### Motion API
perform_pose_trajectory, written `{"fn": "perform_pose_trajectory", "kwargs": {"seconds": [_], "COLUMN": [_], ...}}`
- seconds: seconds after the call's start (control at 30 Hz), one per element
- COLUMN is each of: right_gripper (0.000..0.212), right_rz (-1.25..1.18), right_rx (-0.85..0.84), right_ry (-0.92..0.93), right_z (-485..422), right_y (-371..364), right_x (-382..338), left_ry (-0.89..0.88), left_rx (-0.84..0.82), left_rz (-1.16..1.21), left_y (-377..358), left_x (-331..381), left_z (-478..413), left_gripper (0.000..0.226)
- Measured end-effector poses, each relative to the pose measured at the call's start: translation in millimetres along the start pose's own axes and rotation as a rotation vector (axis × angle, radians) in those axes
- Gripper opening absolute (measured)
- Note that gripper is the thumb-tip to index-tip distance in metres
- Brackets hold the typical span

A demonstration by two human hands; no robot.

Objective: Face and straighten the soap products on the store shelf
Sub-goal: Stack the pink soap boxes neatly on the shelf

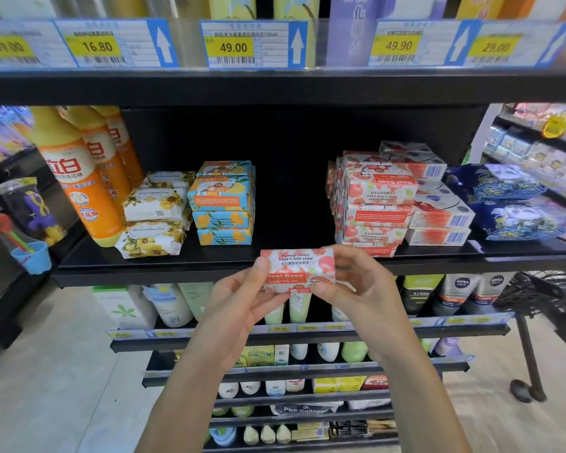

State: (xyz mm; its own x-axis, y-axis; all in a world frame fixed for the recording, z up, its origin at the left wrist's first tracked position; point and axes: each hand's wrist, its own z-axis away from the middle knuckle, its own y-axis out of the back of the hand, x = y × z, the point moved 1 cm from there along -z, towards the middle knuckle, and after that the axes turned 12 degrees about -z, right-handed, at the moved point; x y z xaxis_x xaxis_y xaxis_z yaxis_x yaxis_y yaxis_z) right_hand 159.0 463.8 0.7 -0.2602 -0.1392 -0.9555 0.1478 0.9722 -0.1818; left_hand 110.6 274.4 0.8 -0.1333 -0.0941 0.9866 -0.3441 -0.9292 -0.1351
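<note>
Head view: both hands hold one pomegranate soap box (297, 270) in front of the black shelf (164, 266), just off its front edge, with the printed face upright and readable. On the left hand (242, 297), the grip is a pinch — thumb on the box's left end, fingers curled beneath it. The right hand (356, 286) pinches the right end the same way, fingers over the top corner and thumb under the bottom edge.

On the shelf behind, to the right, stands a stack of matching pomegranate boxes (374, 204) (some with their print upside down), touching a stack of red-and-white soap boxes (438, 204) whose barcode ends face out. Left of the dark gap sit blue-and-orange soap boxes (222, 204), then floral wrapped soaps (154, 214), then orange detergent bottles (89, 178). Blue wrapped packs (510, 204) lie at the far right — price tags (252, 44) line the shelf above.
</note>
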Motion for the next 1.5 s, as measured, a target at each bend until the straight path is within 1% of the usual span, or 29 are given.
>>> {"fn": "perform_pose_trajectory", "kwargs": {"seconds": [0.1,0.23,0.33,0.47,0.53,0.77,0.87,0.97,1.1,1.23,1.4,1.5], "right_gripper": [0.044,0.061,0.055,0.06,0.057,0.045,0.038,0.047,0.066,0.072,0.065,0.053], "right_rz": [-0.003,-0.04,-0.084,-0.146,-0.152,-0.202,-0.169,-0.136,-0.143,-0.157,-0.211,-0.202], "right_rx": [-0.014,-0.017,0.014,0.055,0.052,0.044,0.015,-0.022,-0.088,-0.126,-0.07,-0.051], "right_ry": [-0.011,-0.144,-0.2,-0.253,-0.27,-0.246,-0.189,-0.131,-0.097,-0.114,-0.161,-0.187], "right_z": [0,1,1,0,0,2,2,3,2,2,-4,-7], "right_y": [0,-2,-5,-6,-6,-4,-2,3,8,10,14,15], "right_x": [1,1,0,1,1,-3,-2,-2,-1,-2,-3,-5], "left_ry": [-0.02,-0.043,-0.046,-0.05,-0.055,-0.068,-0.059,-0.049,-0.015,-0.044,-0.089,-0.107], "left_rx": [0.025,0.047,0.065,0.069,0.078,0.042,0.033,0.003,-0.028,-0.03,-0.05,-0.046], "left_rz": [-0.012,-0.014,-0.003,0.01,0.021,0.05,0.042,0.039,0.031,-0.017,-0.044,-0.056], "left_y": [0,-1,-3,-6,-6,-6,-6,-7,-8,-8,-9,-13], "left_x": [1,0,-1,-3,-3,0,2,4,6,6,6,5], "left_z": [0,1,2,3,3,2,2,3,2,-1,-3,-4], "left_gripper": [0.039,0.039,0.044,0.049,0.05,0.06,0.057,0.043,0.044,0.039,0.042,0.05]}}
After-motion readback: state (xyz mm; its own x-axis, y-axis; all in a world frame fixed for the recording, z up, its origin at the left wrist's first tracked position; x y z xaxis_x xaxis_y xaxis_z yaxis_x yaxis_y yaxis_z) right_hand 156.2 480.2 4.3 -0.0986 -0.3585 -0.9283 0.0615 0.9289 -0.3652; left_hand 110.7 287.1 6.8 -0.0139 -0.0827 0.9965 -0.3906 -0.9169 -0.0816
